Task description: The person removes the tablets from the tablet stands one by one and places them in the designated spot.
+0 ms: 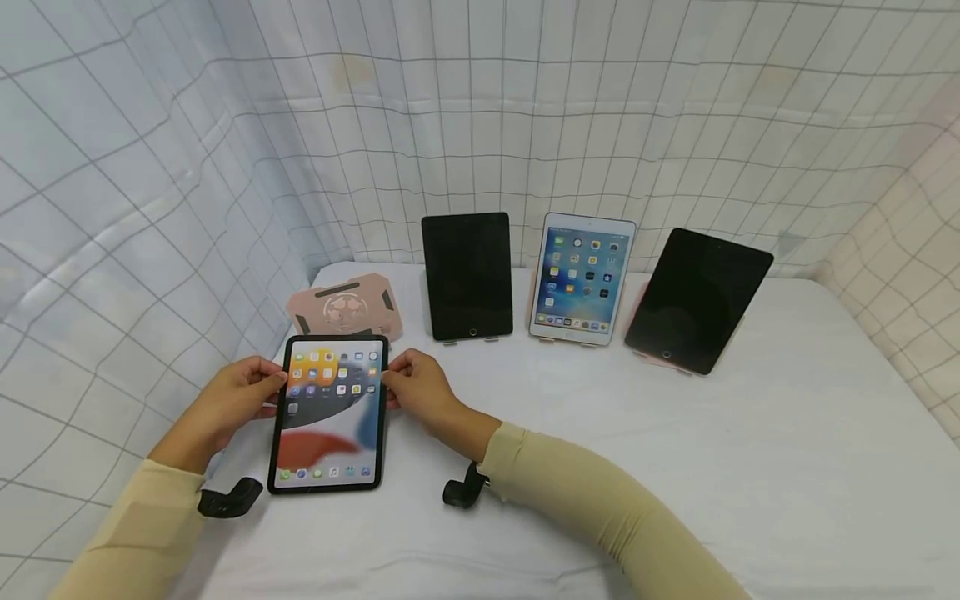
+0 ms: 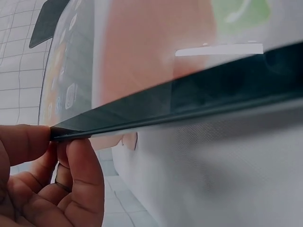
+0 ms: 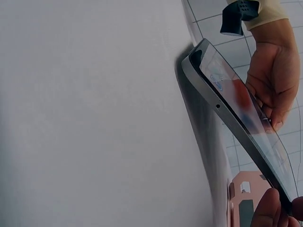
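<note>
Between both hands is a tablet [image 1: 327,425] with its home screen lit, tilted up from the white table. My left hand [image 1: 232,400] pinches its left edge, thumb on the screen side and curled fingers beneath, as the left wrist view shows on the tablet [image 2: 142,106]. At the opposite edge, my right hand [image 1: 427,392] pinches with thumb and fingers. In the right wrist view the tablet's lower end [image 3: 196,66] is down close to the table, its upper part raised. Just behind its top edge stands a pink tablet stand [image 1: 348,308], partly hidden by the tablet.
To the right, along the back, a dark-screened black tablet [image 1: 468,279], a white tablet [image 1: 581,279] with a lit screen and another dark tablet [image 1: 697,300] lean on stands. A checked curtain [image 1: 480,125] encloses the white table [image 1: 750,467] at the back and sides.
</note>
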Available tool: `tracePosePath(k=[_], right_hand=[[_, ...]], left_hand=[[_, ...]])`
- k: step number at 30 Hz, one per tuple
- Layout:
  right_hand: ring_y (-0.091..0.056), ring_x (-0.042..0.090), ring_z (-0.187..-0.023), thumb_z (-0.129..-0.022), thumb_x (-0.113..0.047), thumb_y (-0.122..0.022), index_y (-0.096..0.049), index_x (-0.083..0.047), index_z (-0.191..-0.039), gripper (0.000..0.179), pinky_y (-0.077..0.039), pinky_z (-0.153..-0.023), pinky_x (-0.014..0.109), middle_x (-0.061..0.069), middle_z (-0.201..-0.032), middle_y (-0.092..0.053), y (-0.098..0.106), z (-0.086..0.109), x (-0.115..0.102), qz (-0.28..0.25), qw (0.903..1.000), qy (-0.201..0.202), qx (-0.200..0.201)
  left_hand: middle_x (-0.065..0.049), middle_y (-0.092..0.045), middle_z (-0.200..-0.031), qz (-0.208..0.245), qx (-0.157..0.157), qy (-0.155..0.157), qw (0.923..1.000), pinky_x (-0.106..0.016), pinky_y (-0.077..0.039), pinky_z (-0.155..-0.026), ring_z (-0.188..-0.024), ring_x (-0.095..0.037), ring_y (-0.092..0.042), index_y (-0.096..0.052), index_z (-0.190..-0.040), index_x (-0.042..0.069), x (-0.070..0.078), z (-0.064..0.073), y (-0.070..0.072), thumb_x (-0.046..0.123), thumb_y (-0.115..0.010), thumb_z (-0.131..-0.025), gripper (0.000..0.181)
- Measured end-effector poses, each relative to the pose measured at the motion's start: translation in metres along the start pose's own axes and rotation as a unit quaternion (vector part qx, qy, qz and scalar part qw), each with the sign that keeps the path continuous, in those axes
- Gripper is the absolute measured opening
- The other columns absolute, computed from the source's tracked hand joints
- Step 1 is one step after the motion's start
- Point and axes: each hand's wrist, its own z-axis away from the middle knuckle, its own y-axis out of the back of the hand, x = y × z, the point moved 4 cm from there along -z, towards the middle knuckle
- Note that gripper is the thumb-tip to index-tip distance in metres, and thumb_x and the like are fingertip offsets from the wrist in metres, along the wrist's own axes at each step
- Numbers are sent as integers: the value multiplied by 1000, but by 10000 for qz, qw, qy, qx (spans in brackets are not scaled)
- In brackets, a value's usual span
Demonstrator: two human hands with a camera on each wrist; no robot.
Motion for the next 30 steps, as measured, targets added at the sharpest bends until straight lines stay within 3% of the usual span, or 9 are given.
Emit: tracePosePath(k=[10,19,30], right_hand=[[-58,14,-58,-95,1,-61,-56,-1,-93,6,-56,-55,27,6,-73,-58,-3,2,10,5,9999,-121,-16],[-57,14,-57,-95,0,-60,-55,-2,-91,7,-57,-55,29,6,-71,-57,-5,6,16,152,9994,-299,0],[-56,13,-54,-94,1,-61,-55,-2,-89,8,-54,-52,25,5,-66,-55,-5,10,17,368,9986,-369,-88]], left_hand=[[-10,-61,-93,48,-272,32,9996,-29,-57,-68,-79,-16,-59,-48,-110,-12,-5,3,-2,9,-44,-106,22],[-18,-60,-102,-250,-402,236,9986,-30,-57,-69,-85,-19,-58,-49,-114,-13,-11,3,-1,11,-42,-106,27],[-15,-61,-96,-281,-664,379,9967,-32,-57,-69,-82,-19,-58,-49,-110,-14,-18,-1,-5,9,-44,-105,24]])
